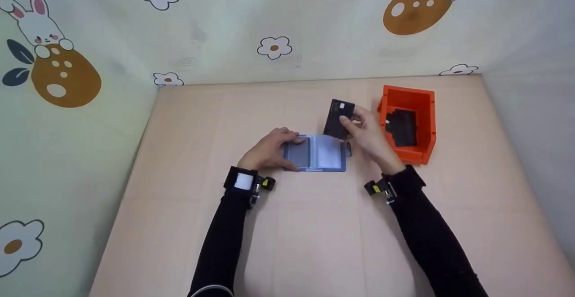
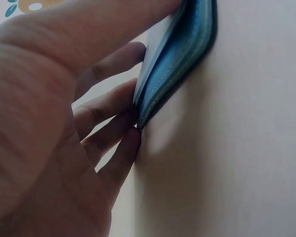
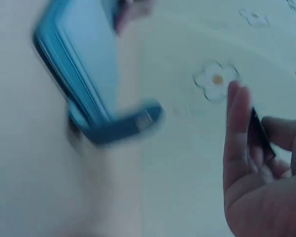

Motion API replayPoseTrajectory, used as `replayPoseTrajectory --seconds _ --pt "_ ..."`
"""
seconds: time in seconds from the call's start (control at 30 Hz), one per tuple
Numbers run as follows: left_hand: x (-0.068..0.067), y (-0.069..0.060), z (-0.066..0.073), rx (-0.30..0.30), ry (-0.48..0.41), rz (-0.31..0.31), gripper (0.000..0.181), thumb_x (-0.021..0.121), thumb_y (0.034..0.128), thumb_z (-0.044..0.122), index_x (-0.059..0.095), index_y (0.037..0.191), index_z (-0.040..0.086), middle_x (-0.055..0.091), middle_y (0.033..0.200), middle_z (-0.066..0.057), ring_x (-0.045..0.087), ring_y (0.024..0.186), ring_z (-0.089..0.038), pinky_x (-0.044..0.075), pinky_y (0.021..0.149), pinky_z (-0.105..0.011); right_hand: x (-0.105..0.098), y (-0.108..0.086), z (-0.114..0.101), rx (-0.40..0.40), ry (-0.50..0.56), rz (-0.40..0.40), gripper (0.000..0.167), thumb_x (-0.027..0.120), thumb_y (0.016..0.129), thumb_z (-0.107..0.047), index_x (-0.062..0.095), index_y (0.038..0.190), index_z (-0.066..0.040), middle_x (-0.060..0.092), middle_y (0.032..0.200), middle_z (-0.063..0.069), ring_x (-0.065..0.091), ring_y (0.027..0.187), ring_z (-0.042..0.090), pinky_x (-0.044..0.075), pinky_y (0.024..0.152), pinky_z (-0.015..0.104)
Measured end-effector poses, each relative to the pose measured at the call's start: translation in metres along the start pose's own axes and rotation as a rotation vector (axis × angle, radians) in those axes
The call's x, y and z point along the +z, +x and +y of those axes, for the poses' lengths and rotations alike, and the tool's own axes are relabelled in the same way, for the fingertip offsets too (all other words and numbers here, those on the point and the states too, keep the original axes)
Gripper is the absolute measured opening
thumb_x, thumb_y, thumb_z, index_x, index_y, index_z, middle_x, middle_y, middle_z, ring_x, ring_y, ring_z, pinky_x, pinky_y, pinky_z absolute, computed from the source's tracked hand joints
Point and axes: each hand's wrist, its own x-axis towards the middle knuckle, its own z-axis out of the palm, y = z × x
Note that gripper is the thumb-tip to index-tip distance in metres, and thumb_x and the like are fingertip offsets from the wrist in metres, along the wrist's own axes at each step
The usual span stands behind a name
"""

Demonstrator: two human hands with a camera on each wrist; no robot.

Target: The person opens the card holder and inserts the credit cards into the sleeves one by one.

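Note:
A blue card holder [image 1: 330, 154] lies opened out on the table, its clear sleeves facing up. My left hand [image 1: 268, 149] grips its left side, with the thumb at the near edge and fingers at the far edge. In the left wrist view the fingertips meet the blue stitched edge of the card holder [image 2: 170, 71]. Between thumb and fingers, my right hand [image 1: 372, 139] pinches a black card [image 1: 336, 119] above the holder's far right corner. The right wrist view shows that card [image 3: 259, 134] edge-on, and the holder's snap strap [image 3: 126, 127] sticking out, blurred.
An orange-red bin [image 1: 426, 121] stands right of my right hand, with black cards [image 1: 404, 127] inside. Behind the pale table [image 1: 314, 225] hangs a patterned cloth wall [image 1: 224, 41]. A wrist camera [image 1: 377, 188] is strapped to each arm.

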Motion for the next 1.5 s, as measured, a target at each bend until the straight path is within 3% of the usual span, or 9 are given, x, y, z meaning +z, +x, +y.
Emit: replayPoseTrajectory --seconds 0.13,0.27,0.37,0.5,0.77,1.0,1.23,1.5 --pt "0.002 0.000 0.000 0.014 -0.006 0.008 0.083 0.098 0.0676 0.037 0.065 0.142 0.020 0.059 0.137 -0.006 0.050 0.125 -0.026 0.045 0.111 -0.042 0.025 -0.003 0.012 0.048 -0.137 -0.072 0.038 0.061 0.102 -0.003 0.056 0.140 0.000 0.065 0.119 0.022 0.073 0.093 0.027 0.064 0.072 0.033" --pt "0.003 0.000 0.001 0.028 0.001 0.012 0.082 0.098 0.0673 0.038 0.066 0.141 0.018 0.061 0.133 -0.007 0.051 0.122 -0.026 0.045 0.109 -0.041 0.040 -0.009 0.022 -0.007 -0.284 -0.106 0.055 0.065 0.099 -0.002 0.046 0.150 -0.005 0.070 0.105 0.021 0.075 0.083 0.030 0.062 0.064 0.033" --pt "0.002 0.001 0.002 0.031 0.006 0.009 0.083 0.098 0.0677 0.039 0.066 0.141 0.018 0.061 0.134 -0.006 0.051 0.121 -0.025 0.046 0.107 -0.041 0.044 -0.011 0.026 -0.065 -0.388 -0.076 0.061 0.069 0.097 -0.002 0.044 0.152 -0.010 0.070 0.092 0.017 0.073 0.068 0.026 0.060 0.057 0.032" --pt "0.001 0.002 0.003 0.023 -0.001 -0.001 0.082 0.097 0.0685 0.038 0.065 0.142 0.020 0.059 0.137 -0.005 0.050 0.122 -0.025 0.046 0.107 -0.041 0.045 -0.012 0.027 -0.068 -0.482 -0.011 0.053 0.073 0.094 -0.003 0.054 0.142 -0.009 0.069 0.091 0.014 0.069 0.062 0.018 0.057 0.054 0.028" --pt "-0.001 0.001 0.002 0.011 -0.005 0.003 0.085 0.097 0.0684 0.038 0.063 0.144 0.023 0.059 0.136 -0.004 0.049 0.122 -0.025 0.046 0.106 -0.041 0.045 -0.010 0.026 0.014 -0.539 -0.006 0.054 0.080 0.089 -0.009 0.059 0.138 -0.004 0.067 0.079 0.010 0.065 0.054 0.012 0.053 0.052 0.025" --pt "-0.001 0.001 0.000 0.016 -0.004 0.008 0.085 0.097 0.0686 0.039 0.062 0.145 0.024 0.059 0.136 -0.003 0.050 0.121 -0.024 0.047 0.106 -0.041 0.044 -0.009 0.025 0.043 -0.528 -0.040 0.052 0.080 0.089 -0.009 0.059 0.136 -0.004 0.064 0.076 0.007 0.067 0.055 0.015 0.053 0.053 0.026" --pt "-0.001 0.000 0.000 0.033 -0.005 0.014 0.083 0.097 0.0681 0.041 0.064 0.143 0.024 0.059 0.139 -0.004 0.050 0.123 -0.025 0.045 0.109 -0.041 0.045 -0.010 0.024 0.025 -0.535 0.034 0.046 0.076 0.092 -0.010 0.050 0.130 -0.006 0.067 0.074 0.009 0.069 0.057 0.017 0.054 0.062 0.030" --pt "0.001 -0.001 -0.001 0.021 -0.002 0.016 0.087 0.097 0.0677 0.041 0.062 0.145 0.023 0.060 0.134 -0.005 0.051 0.121 -0.025 0.046 0.107 -0.041 0.048 -0.010 0.026 0.072 -0.476 -0.080 0.045 0.078 0.090 -0.006 0.052 0.127 -0.004 0.067 0.076 0.011 0.070 0.056 0.016 0.058 0.055 0.029"
